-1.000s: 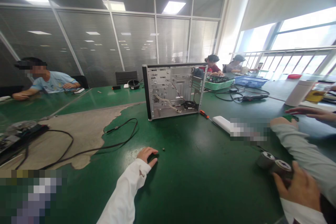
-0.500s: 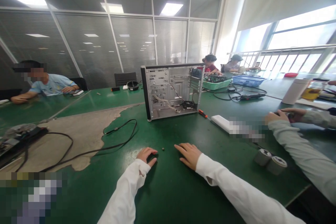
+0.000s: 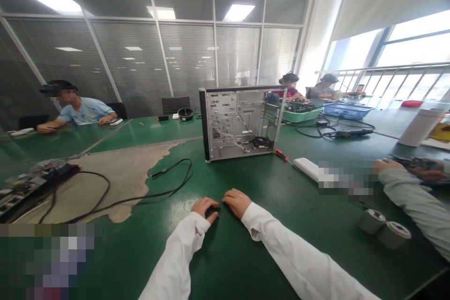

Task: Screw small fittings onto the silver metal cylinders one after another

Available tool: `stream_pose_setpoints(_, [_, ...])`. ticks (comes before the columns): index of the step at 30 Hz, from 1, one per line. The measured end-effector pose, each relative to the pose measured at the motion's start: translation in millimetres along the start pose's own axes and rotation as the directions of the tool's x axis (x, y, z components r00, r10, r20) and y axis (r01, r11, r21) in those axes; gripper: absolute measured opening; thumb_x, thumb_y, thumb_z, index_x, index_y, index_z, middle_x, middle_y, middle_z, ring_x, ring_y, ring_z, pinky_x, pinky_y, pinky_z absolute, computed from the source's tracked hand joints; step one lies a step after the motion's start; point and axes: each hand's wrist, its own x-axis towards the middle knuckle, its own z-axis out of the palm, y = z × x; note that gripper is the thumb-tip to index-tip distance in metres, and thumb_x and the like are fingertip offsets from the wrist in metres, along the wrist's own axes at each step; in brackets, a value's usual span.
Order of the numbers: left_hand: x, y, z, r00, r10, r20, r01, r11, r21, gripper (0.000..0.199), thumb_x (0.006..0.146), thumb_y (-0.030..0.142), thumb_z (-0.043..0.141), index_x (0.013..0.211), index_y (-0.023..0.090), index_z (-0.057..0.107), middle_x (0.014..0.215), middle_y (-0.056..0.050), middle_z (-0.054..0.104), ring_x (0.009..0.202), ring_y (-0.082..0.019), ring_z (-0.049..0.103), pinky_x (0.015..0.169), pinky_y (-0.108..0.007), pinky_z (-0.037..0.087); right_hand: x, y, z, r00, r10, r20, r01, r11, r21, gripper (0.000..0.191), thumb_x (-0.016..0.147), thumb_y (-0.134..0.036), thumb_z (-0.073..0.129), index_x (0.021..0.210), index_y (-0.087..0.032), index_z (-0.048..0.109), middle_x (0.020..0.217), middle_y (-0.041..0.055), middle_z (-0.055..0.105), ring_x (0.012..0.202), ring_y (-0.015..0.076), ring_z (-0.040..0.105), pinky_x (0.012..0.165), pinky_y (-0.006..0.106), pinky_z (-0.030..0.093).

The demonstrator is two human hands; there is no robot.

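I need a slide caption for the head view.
Left hand and right hand close together at a green table, before an open computer case.

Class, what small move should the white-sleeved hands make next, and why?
Probably a gentle pinch by the right hand: its fingertips are close to the left hand, roughly where a small part lay half a second ago. That part is now hidden, so whether it is already held is unclear.

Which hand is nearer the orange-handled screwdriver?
Right. The right hand is on the near side of the orange-handled screwdriver, to its left; the left hand is also nearside, but farther left.
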Motion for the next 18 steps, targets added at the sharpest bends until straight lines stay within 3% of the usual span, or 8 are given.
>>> stream_pose_setpoints(6, [-1, 5, -3.8, 1.000, -0.019, -0.002, 0.019, 1.000, -0.003, 0.023, 0.068, 0.029, 0.050, 0.088, 0.021, 0.057, 0.086, -0.003, 0.060, 0.081, -0.018, 0.052, 0.074, -0.032, 0.040, -18, -12, -19, 1.000, 0.023, 0.019, -0.023, 1.000, -0.017, 0.023, 0.077, -0.014, 0.036, 0.081, -0.020, 0.058, 0.080, 0.0042, 0.056, 0.075, 0.0125, 0.046, 0.067, 0.025, 0.038])
stream_pose_setpoints(10, [-1, 9, -6.2, 1.000, -0.023, 0.016, 0.023, 1.000, -0.007, 0.022, 0.068, 0.027, 0.051, 0.089, 0.021, 0.057, 0.085, -0.002, 0.060, 0.082, -0.018, 0.052, 0.075, -0.032, 0.040, -52, -12, -43, 0.995, 0.072, 0.073, -0.069, 0.997, -0.033, 0.026, 0.078, -0.016, 0.032, 0.085, -0.020, 0.057, 0.081, 0.0050, 0.054, 0.075, 0.0126, 0.048, 0.067, 0.026, 0.039])
stream_pose_setpoints(13, [0, 10, -7.5, 1.000, -0.025, 0.009, 0.025, 1.000, -0.016, 0.021, 0.068, 0.027, 0.050, 0.088, 0.021, 0.057, 0.085, -0.002, 0.060, 0.082, -0.017, 0.052, 0.075, -0.032, 0.040, -88, 1, -70, 0.986, 0.151, 0.073, -0.141, 0.982, -0.121, 0.029, 0.078, -0.016, 0.030, 0.088, -0.020, 0.057, 0.084, 0.0062, 0.054, 0.076, 0.0133, 0.049, 0.068, 0.027, 0.040])
stream_pose_setpoints(16, [0, 10, -7.9, 0.999, -0.031, 0.013, 0.031, 0.999, -0.018, 0.021, 0.068, 0.027, 0.051, 0.087, 0.021, 0.057, 0.085, -0.002, 0.060, 0.082, -0.017, 0.052, 0.075, -0.032, 0.040, -133, 22, -104, 0.959, 0.276, -0.069, -0.284, 0.909, -0.306, 0.027, 0.078, -0.019, 0.035, 0.095, -0.019, 0.056, 0.091, 0.0081, 0.054, 0.081, 0.0162, 0.051, 0.070, 0.030, 0.040])
stream_pose_setpoints(18, [-1, 9, -7.2, 0.999, -0.038, 0.021, 0.038, 0.999, -0.013, 0.022, 0.068, 0.028, 0.051, 0.087, 0.021, 0.057, 0.085, -0.003, 0.060, 0.082, -0.018, 0.052, 0.074, -0.032, 0.040, -169, 35, -131, 0.897, 0.373, -0.239, -0.440, 0.811, -0.385, 0.024, 0.077, -0.024, 0.041, 0.096, -0.019, 0.056, 0.094, 0.0089, 0.054, 0.080, 0.0183, 0.052, 0.070, 0.033, 0.040])
